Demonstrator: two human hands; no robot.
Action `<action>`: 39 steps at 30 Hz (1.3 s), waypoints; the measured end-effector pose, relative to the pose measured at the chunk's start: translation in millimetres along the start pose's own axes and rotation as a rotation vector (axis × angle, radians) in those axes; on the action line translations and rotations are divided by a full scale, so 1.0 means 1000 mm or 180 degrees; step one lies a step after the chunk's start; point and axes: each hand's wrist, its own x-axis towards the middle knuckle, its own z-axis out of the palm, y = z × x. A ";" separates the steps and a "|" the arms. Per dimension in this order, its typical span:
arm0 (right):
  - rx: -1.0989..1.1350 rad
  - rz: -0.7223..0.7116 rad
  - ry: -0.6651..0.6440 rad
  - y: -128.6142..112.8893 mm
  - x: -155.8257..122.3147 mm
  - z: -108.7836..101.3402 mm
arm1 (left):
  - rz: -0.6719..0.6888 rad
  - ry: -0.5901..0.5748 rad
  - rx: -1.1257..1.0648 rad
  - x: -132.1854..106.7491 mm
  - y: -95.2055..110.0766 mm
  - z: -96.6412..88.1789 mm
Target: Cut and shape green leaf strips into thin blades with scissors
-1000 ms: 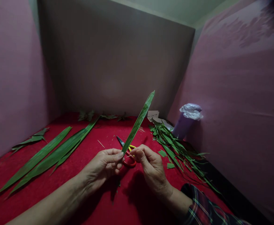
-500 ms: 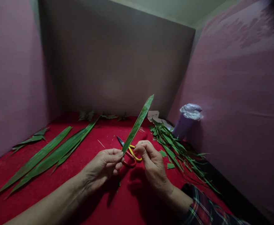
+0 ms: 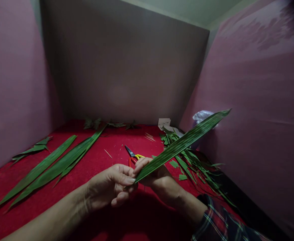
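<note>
A long green leaf strip (image 3: 182, 144) slants up to the right, its tip in front of the purple container. My left hand (image 3: 109, 187) is closed, thumb and fingers pinching the strip's lower end. My right hand (image 3: 162, 185) lies behind the strip, close against my left fingertips. Its fingers bend round the strip's lower edge, and the leaf hides part of them. Just beyond the hands, scissors (image 3: 131, 152) with red and yellow handles lie on the red cloth (image 3: 86, 174); my right hand covers part of the handles.
Long leaves (image 3: 53, 167) lie on the left, with a smaller folded leaf piece (image 3: 33, 149) beyond them. Cut leaves and stems (image 3: 194, 167) are heaped at right, before a plastic-topped container (image 3: 202, 116). Toothpicks (image 3: 150, 136), white paper (image 3: 164, 123) and leaf shapes (image 3: 93, 123) sit farther back.
The strip has swung from steeply upright down to the right. My right hand has moved left, from apart to against the strip and my left fingers, now covering more of the scissors' handles.
</note>
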 end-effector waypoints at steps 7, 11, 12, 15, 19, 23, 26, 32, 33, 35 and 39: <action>-0.0460 -0.0408 -0.0120 -0.001 0.003 -0.003 | -0.0070 0.0022 -0.0077 -0.003 0.000 0.002; -0.0518 -0.0481 0.0025 0.003 0.004 -0.004 | -0.0003 0.0158 0.0065 -0.001 0.000 0.005; -0.0496 -0.0477 0.0069 0.004 0.004 -0.003 | 0.0053 0.0181 0.0137 0.000 -0.001 0.005; -0.0270 -0.0358 0.0224 0.007 0.005 -0.004 | 0.0470 0.0468 0.0459 0.002 -0.003 0.008; -0.0327 -0.0182 0.0556 0.009 0.005 -0.004 | 0.1063 0.1054 0.0947 0.004 -0.009 0.014; -0.0362 0.0009 0.0802 0.009 0.004 -0.001 | 0.1259 0.1548 0.1283 0.006 -0.015 0.018; -0.0172 0.0080 0.0818 0.011 0.004 0.002 | 0.1389 0.1755 0.1359 0.007 -0.016 0.018; 0.0087 0.0196 0.0790 0.015 0.004 0.001 | 0.1425 0.1827 0.1270 0.007 -0.015 0.016; 0.0111 0.0201 0.0768 0.014 0.004 0.001 | 0.1432 0.1832 0.1258 0.007 -0.015 0.016; 0.0125 0.0171 0.0730 0.013 0.003 0.001 | 0.1470 0.1853 0.1233 0.007 -0.015 0.015; 0.0040 0.0053 0.0721 0.011 0.002 0.001 | 0.1531 0.1902 0.1213 0.007 -0.014 0.016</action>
